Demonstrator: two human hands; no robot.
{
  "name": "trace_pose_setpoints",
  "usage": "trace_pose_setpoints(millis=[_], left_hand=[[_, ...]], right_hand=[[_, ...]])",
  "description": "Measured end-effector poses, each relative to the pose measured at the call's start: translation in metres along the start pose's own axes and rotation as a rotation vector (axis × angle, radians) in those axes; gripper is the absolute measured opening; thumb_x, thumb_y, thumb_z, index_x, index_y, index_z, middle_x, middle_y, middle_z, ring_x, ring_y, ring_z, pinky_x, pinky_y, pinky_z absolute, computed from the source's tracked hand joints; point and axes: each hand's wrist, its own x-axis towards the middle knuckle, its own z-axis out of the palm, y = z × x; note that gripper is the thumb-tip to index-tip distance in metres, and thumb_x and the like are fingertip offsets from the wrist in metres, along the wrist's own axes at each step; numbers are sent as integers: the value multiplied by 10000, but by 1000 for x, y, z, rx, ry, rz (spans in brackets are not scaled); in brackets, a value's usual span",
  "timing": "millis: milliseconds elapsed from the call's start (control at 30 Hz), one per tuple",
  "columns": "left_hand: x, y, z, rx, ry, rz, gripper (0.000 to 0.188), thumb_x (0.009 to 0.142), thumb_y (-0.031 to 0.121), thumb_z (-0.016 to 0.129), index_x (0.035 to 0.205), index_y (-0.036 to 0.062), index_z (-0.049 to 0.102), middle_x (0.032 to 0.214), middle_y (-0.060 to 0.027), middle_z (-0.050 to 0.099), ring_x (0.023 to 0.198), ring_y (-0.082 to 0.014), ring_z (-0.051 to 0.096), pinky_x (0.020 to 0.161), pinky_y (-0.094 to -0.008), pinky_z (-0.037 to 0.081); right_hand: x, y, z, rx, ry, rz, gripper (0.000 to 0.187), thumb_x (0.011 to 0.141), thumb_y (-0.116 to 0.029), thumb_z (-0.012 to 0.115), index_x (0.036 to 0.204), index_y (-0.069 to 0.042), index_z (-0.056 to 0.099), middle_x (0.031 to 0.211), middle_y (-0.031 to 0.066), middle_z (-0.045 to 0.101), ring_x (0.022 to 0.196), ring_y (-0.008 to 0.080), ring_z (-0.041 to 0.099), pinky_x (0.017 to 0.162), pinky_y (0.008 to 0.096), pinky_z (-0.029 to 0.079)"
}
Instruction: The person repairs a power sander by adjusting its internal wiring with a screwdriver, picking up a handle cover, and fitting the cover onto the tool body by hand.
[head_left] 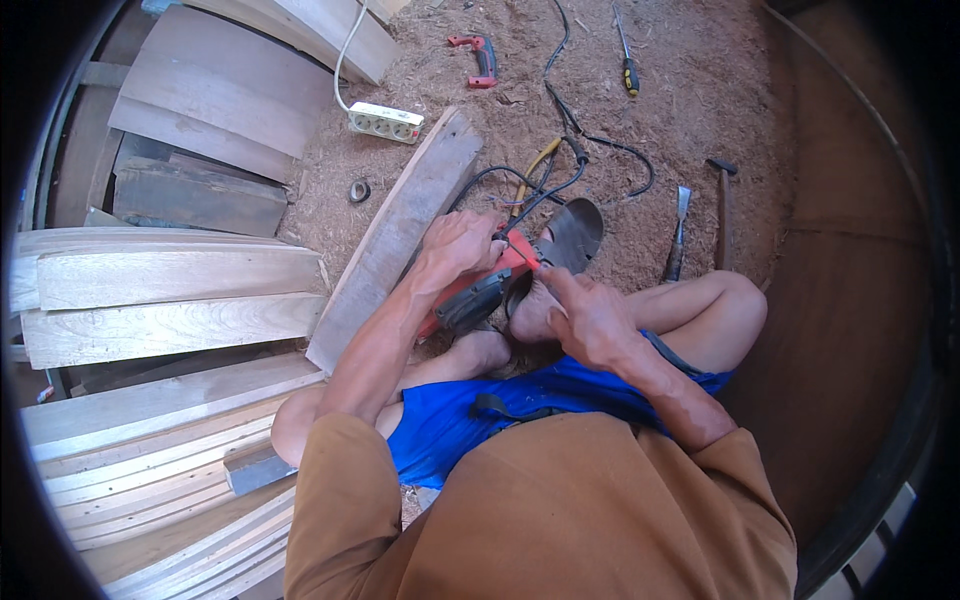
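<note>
A red and black power tool (474, 300) rests between my bent legs, its handle end toward the far side. My left hand (462, 243) is closed over that end, where a black cable comes in among some thin loose wires. My right hand (592, 318) is closed round a slim tool with a thin shaft, which looks like a screwdriver (527, 257); its tip points at the handle end beside my left fingers. Most of its grip is hidden by my hand. Just beyond lie yellow-handled pliers (538, 168), partly crossed by cable.
A wooden plank (400, 235) lies left of my legs, with stacked boards (170, 305) further left. Beyond are a power strip (386, 122), a tape roll (360, 191) and a red-black handle cover (481, 62). Rightward lie a chisel (679, 235), a hammer (725, 210) and another screwdriver (628, 65).
</note>
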Motion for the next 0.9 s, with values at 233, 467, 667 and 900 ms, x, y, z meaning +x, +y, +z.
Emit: trace_pose_setpoints(millis=[233, 467, 667, 900], left_hand=[[0, -4, 5, 22, -12, 1, 348, 902, 348, 742, 1091, 61, 687, 940, -207, 760, 947, -440, 726, 815, -555, 567], [-2, -2, 6, -4, 41, 33, 353, 896, 334, 744, 1103, 53, 686, 927, -222, 755, 940, -444, 726, 807, -570, 565], [1, -2, 4, 5, 3, 18, 360, 897, 344, 741, 1107, 56, 685, 944, -225, 755, 954, -444, 723, 823, -570, 562], [1, -2, 2, 18, -8, 10, 364, 914, 339, 735, 1113, 42, 668, 952, -225, 753, 950, -451, 719, 825, -568, 563]], right_hand=[[3, 0, 7, -146, -39, -27, 431, 923, -97, 600, 1351, -68, 562, 999, 291, 715, 839, 507, 682, 758, 605, 544], [14, 12, 16, 753, 1, 466, 316, 964, -88, 616, 1268, -1, 598, 903, 160, 719, 750, 241, 713, 670, 399, 558], [20, 22, 13, 707, 44, 357, 397, 939, -91, 640, 1321, -30, 552, 826, 120, 700, 635, 228, 666, 574, 395, 525], [11, -4, -8, -327, -161, -41, 403, 914, -117, 580, 1312, -71, 539, 970, 300, 719, 865, 521, 702, 756, 626, 541]])
